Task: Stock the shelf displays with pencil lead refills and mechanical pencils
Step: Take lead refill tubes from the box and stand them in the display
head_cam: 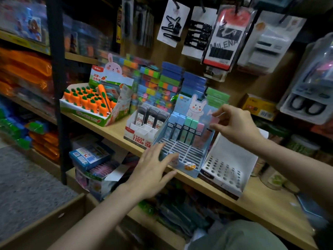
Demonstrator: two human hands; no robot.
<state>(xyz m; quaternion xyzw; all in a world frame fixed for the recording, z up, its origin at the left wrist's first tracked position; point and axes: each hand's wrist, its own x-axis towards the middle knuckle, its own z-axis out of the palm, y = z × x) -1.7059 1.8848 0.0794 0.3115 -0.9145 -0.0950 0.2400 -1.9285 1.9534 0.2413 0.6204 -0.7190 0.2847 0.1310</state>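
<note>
A blue rabbit-print display box (195, 171) stands on the wooden shelf (252, 201), with a slotted grid in front and a back row of blue, green and pink lead refill cases (188, 129). My left hand (153, 170) lies flat with straight fingers against the box's front left corner. My right hand (236, 125) is at the right end of the back row, thumb and forefinger pinching a blurred pink refill case (210, 132). Left of the box, a white display (142, 136) holds grey lead refill tubes (151, 116). To the right sits a white display with round holes (225, 168), holding nothing.
An orange carrot-shaped item display (86, 103) fills the shelf's left end, with stacked coloured packs (162, 83) behind. Hair-clip cards (173, 22) hang above. An open cardboard box (54, 222) stands on the floor at lower left. A black shelf post (57, 87) rises at left.
</note>
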